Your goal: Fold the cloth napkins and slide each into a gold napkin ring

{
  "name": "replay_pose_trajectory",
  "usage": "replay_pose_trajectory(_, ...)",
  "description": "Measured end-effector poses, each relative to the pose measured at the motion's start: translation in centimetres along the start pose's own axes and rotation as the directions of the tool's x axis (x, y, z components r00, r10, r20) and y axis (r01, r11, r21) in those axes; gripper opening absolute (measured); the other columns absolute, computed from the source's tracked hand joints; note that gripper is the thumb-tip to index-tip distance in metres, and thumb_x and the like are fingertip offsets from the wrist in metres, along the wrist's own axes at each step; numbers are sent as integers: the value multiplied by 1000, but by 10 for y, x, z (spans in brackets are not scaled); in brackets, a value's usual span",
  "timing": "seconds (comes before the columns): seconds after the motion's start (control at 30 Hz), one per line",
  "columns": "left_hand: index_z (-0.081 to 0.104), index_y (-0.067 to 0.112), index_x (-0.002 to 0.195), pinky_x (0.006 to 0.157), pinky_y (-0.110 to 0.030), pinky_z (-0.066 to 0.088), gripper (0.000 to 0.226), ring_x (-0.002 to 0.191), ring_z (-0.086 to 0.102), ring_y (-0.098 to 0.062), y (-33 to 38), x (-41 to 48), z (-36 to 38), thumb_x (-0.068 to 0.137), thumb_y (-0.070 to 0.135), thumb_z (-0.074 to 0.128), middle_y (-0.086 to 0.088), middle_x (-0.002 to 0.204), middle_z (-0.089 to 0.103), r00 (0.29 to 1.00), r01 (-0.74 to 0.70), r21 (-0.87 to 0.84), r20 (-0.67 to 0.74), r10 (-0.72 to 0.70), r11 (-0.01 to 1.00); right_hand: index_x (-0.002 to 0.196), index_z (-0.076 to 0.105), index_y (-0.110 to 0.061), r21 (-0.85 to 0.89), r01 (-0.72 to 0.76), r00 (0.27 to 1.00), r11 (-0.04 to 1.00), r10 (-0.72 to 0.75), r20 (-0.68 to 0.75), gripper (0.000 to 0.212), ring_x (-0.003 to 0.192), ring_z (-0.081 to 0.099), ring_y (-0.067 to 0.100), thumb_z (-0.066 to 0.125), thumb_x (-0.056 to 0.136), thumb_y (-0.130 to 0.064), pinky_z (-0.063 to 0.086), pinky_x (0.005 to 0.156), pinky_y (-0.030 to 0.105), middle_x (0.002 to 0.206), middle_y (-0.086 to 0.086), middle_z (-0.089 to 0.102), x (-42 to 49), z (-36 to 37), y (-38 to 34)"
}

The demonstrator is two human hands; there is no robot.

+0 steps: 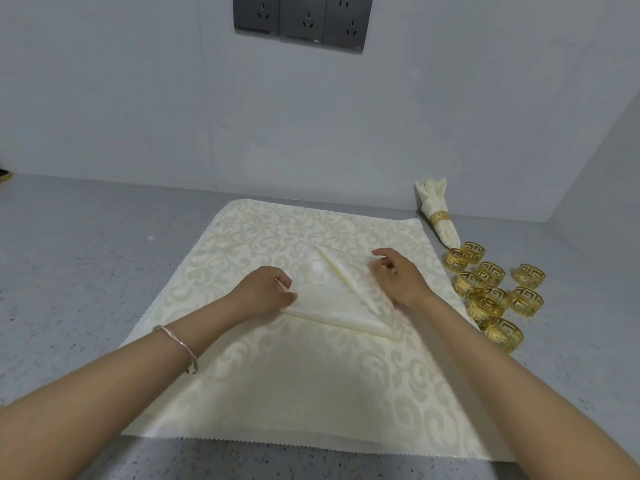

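A big cloth (277, 375) lies flat in the middle of the grey, speckled counter (86, 254). It is cream and shiny, with a swirly leaf pattern and a zigzag edge at the front.

On top of it, near its middle, sits a smaller cream napkin (332, 303), folded into a pointy triangle shape with a soft flap. The left hand (266, 289) pinches the napkin's left corner with bent fingers. The right hand (398, 275) has curled fingers that pinch the flap on the right side.

A thin metal bracelet (180, 344) is on the left wrist.

Near the counter's right edge is a bunch of gold rings (491, 273), round, shiny and full of cut-out square lines. Behind them, near the back right corner, lies a rolled napkin (433, 194) held inside a gold ring (439, 216).
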State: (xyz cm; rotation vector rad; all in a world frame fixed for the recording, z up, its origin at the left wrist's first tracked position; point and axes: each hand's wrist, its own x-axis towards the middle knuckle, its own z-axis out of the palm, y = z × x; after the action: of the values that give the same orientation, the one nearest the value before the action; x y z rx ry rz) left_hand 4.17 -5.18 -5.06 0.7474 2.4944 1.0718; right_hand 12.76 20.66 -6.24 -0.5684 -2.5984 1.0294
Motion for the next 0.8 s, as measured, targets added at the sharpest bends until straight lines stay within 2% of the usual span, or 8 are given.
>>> replay_pose_trajectory(0.13, 56, 22, 103, 80, -29, 40, 14, 85, 50, -13, 4, 15, -1, 90, 22, 61, 6, 88, 52, 997, -26, 127, -67, 35, 992, 100, 63, -22, 48, 6, 995, 999, -1, -100, 16, 67, 51, 9, 58, 91, -33, 40, 63, 18, 82, -3, 59, -16, -8, 8)
replay_pose_trajectory(0.2, 56, 23, 105, 83, -29, 38, 14, 89, 52, -14, 11, 21, 1, 91, 20, 58, 9, 87, 51, 992, -51, 157, -106, 69, 986, 93, 65, -20, 129, 6, 997, 992, 5, -82, 10, 54, 45, 4, 62, 89, -29, 38, 54, 14, 71, -1, 58, -32, -11, 11)
replay_pose_trajectory(0.33, 58, 21, 109, 94, -35, 40, 19, 104, 57, -20, 17, 29, 12, 90, 18, 57, 8, 93, 58, 979, -91, 144, -168, 115, 985, 95, 62, -14, 273, 5, 1000, 962, 2, -24, 12, 39, 34, 5, 67, 87, -20, 40, 58, 14, 42, -12, 39, -56, -13, 13)
replay_pose_trajectory(0.4, 52, 19, 123, 99, -36, 38, 33, 116, 51, -22, 18, 27, 21, 91, 18, 57, 1, 116, 57, 970, -105, 146, -201, 133, 984, 96, 60, -16, 274, 5, 1000, 962, -3, -9, 13, 37, 30, 7, 67, 88, -22, 38, 52, 18, 40, -11, 35, -57, -13, 12)
replay_pose_trajectory(0.47, 36, 16, 142, 108, -35, 29, 52, 133, 34, -25, 22, 16, 33, 94, 24, 54, -5, 144, 39, 971, -101, 176, -197, 136, 979, 98, 58, -21, 242, 10, 1000, 970, -3, -29, 16, 39, 32, 6, 68, 87, -26, 33, 47, 18, 44, -10, 37, -53, -10, 9)
replay_pose_trajectory(0.53, 20, 14, 150, 116, -34, 13, 60, 145, 14, -25, 28, 0, 48, 99, 35, 43, -8, 158, 17, 978, -115, 255, -139, 154, 960, 102, 57, -24, 237, 14, 998, 971, 2, -66, 20, 46, 40, 4, 68, 86, -30, 36, 52, 16, 53, -8, 44, -44, -6, 6)
replay_pose_trajectory(0.63, 2, 14, 153, 118, -36, -4, 68, 147, -8, -23, 37, -26, 71, 100, 49, 26, -8, 160, -7, 993, -110, 351, 2, 116, 930, 106, 57, -23, 282, 2, 995, 960, 26, -95, 24, 56, 45, 7, 69, 86, -27, 43, 64, 21, 62, -3, 48, -31, 3, 2)
replay_pose_trajectory(0.8, -15, 11, 150, 117, -38, -14, 77, 144, -23, -20, 32, -42, 92, 97, 57, 16, -6, 158, -22, 993, -118, 490, 37, 114, 864, 100, 58, -19, 384, 20, 973, 923, 71, -221, 16, 50, 37, 7, 61, 88, -7, 38, 50, 16, 63, 2, 40, -24, 12, -2)
